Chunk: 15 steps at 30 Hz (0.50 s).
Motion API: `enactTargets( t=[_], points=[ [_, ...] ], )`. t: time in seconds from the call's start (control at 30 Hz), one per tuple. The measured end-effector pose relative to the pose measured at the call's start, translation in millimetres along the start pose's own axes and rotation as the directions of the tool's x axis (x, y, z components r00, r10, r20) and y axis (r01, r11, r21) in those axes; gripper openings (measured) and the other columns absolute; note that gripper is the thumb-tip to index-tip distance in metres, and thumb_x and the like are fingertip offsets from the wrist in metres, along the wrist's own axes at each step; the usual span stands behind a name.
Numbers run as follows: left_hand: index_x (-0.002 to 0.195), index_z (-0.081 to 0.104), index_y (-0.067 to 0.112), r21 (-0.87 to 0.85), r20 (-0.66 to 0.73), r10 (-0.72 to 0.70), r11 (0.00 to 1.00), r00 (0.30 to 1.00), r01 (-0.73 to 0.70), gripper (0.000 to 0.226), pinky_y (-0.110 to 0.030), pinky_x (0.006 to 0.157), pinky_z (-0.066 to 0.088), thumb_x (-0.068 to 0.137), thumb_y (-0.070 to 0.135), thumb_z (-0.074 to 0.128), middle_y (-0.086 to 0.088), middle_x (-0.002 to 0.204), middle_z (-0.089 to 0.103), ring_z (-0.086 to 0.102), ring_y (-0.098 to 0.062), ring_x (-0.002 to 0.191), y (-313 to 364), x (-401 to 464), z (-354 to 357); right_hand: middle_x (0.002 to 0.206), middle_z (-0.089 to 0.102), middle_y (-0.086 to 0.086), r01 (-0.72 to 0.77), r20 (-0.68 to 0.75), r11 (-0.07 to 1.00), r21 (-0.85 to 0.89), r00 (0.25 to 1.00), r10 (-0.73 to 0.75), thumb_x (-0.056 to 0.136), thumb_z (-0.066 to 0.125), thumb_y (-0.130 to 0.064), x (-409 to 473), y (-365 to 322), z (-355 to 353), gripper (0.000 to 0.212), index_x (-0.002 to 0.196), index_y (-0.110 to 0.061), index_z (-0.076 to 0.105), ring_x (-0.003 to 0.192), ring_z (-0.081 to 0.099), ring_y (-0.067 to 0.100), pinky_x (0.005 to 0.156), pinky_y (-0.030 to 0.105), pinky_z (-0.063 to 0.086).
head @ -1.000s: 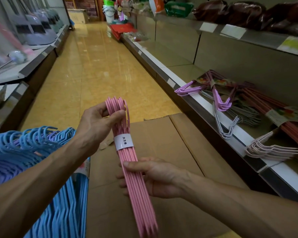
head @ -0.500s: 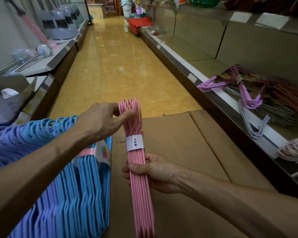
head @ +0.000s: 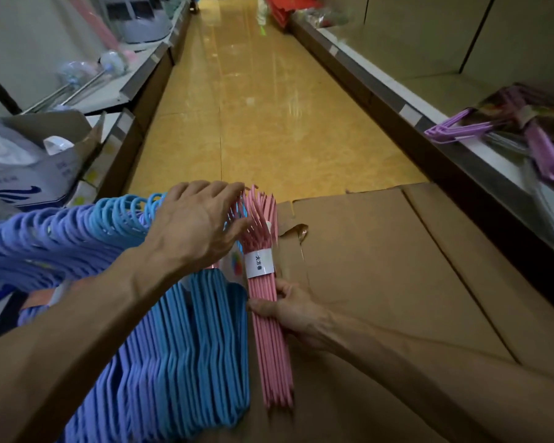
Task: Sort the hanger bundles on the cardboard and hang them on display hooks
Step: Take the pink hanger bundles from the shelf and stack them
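Pink hanger bundle [head: 271,327] sits at 6 o'clock on the cardboard [head: 381,282], just beside the blue hanger stack [head: 186,353] at 7. Right hand [head: 293,310] grips it mid-length, fingers curled round the rods; left hand [head: 199,228] rests on the hook ends w/ fingers spread, nearly straight. Prob. light, stiff, a bit slick; paper band [head: 259,263] keeps it together, so best grab near the band. Open carton [head: 74,148] at 9 holds white bags. Shelf at 3 carries purple hangers [head: 461,131].
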<state>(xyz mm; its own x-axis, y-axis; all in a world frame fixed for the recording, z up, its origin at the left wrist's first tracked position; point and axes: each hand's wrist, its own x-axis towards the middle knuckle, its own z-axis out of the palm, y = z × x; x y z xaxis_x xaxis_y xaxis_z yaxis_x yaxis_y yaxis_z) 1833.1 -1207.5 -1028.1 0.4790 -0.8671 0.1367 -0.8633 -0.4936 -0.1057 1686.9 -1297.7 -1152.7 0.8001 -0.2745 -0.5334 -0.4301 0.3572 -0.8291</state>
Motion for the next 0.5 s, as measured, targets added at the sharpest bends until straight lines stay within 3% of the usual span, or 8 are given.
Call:
enactTargets(
  t=[0.1,0.27,0.5],
  points=[
    [0.139,0.049,0.018,0.022,0.005,0.006,1.0,1.0,-0.007,0.067,-0.046,0.114,0.028,0.094,0.064,0.03,-0.005,0.134,0.061,0.053,-0.026,0.126,-7,-2,12,0.112,0.071,0.009,-0.021,0.015,0.998,-0.055,1.0,0.021,0.088,0.072,-0.02,11,10,4,0.033,0.119,-0.02,0.061,0.102,0.071,0.027,0.092,0.051,0.057],
    [0.107,0.063,0.008,0.111,0.003,-0.003,0.994,1.0,0.003,0.064,-0.045,0.111,0.031,0.089,0.06,0.03,-0.014,0.101,0.069,0.062,-0.032,0.103,-18,-5,21,0.111,0.071,0.007,-0.014,0.043,0.979,-0.201,0.999,0.023,0.087,0.074,-0.02,21,8,10,0.027,0.112,-0.018,0.065,0.101,0.07,0.025,0.093,0.047,0.057],
    [0.116,0.061,0.006,0.087,-0.023,-0.029,0.996,0.999,0.031,0.055,-0.045,0.116,0.027,0.096,0.053,0.041,-0.015,0.111,0.068,0.06,-0.031,0.112,-14,-6,19,0.117,0.068,0.009,0.013,0.084,0.938,-0.346,0.996,0.017,0.088,0.072,-0.023,22,1,11,0.028,0.113,-0.014,0.062,0.11,0.065,0.028,0.101,0.049,0.052]
  ],
)
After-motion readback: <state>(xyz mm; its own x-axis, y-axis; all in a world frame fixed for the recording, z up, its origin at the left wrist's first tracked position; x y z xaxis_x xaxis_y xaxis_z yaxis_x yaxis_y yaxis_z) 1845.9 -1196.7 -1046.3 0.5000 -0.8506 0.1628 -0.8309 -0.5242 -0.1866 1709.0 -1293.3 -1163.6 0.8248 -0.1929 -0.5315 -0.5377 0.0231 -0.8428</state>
